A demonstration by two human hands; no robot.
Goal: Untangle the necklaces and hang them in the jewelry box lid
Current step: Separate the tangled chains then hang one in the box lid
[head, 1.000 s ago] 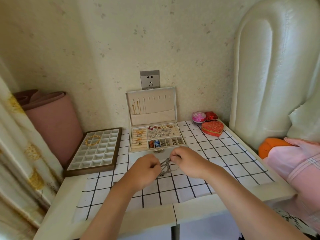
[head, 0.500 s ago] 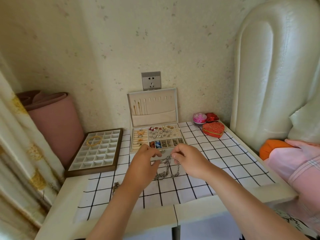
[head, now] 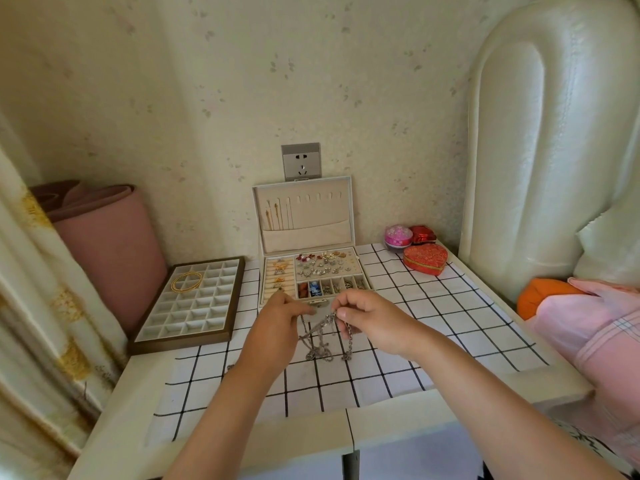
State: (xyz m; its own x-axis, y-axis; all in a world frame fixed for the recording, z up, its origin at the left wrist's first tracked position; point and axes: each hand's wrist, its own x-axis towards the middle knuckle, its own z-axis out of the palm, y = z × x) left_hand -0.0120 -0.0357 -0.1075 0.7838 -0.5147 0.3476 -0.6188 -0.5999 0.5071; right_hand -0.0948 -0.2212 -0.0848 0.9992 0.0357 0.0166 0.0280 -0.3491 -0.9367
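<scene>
The fingers of the right hand (head: 375, 320) are curled and pinch the top of the tangled silver necklaces (head: 323, 336). The fingers of the left hand (head: 277, 329) pinch a strand of the same bundle from the other side, so the chains are held up between both hands. The lower loops hang down to the checked cloth (head: 349, 379); I cannot tell if they touch it.

The bundle is just in front of the open box (head: 313, 271), whose compartments hold many small pieces. Its lid (head: 311, 233) stands upright against the wall, and a few thin gold chains (head: 273, 214) hang on the left side of it.

Left of the box lies a tray (head: 183, 342) with a gold bangle (head: 187, 281) in it. To the right, near the wall, are a red heart case (head: 425, 258), a pink round case (head: 398, 235) and a small red case (head: 422, 233). The cloth covers a white bench (head: 114, 420). A socket (head: 300, 161) is on the wall just above the lid.
</scene>
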